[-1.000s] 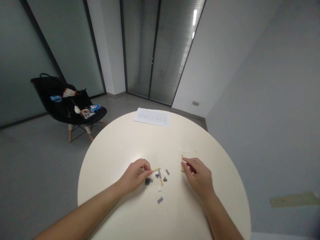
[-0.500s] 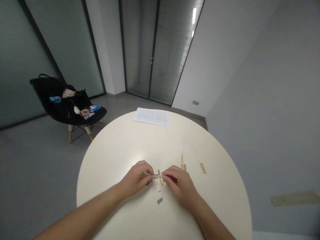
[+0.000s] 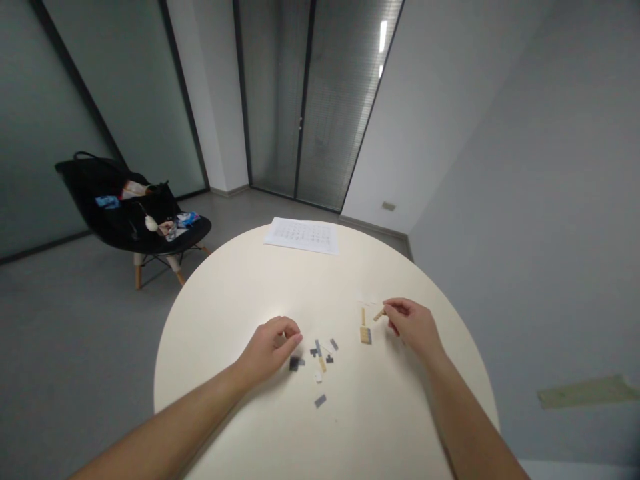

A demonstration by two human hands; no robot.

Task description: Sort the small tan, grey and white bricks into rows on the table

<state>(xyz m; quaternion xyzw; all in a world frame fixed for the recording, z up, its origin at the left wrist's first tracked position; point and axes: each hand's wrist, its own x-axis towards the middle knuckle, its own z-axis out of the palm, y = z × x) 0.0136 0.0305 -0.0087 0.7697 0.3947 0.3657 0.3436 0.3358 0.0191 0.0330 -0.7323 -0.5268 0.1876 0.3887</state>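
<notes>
My right hand [image 3: 413, 327] pinches one end of a small tan strip-shaped piece [image 3: 379, 315] over the right part of the table. Left of it lie a tan block with a grey edge [image 3: 365, 335] and a thin upright tan strip [image 3: 363, 316]. My left hand [image 3: 273, 343] hovers at the left of the small parts, thumb and fingertips curled close; whether anything is between them is too small to tell. Just below its fingertips is a dark piece [image 3: 294, 364]. Several grey, black, white and tan pieces lie between the hands, with a grey piece [image 3: 320, 401] nearer me.
A round cream table [image 3: 225, 287] carries a printed white sheet [image 3: 301, 236] at its far edge. Faint white pieces lie beyond the tan block. A black chair [image 3: 135, 207] holding a bag and packets stands beyond the table at the left.
My right hand has moved right and slightly away from me, parting from my left hand, and now holds the tan strip there. The pieces between the hands have come into view.
</notes>
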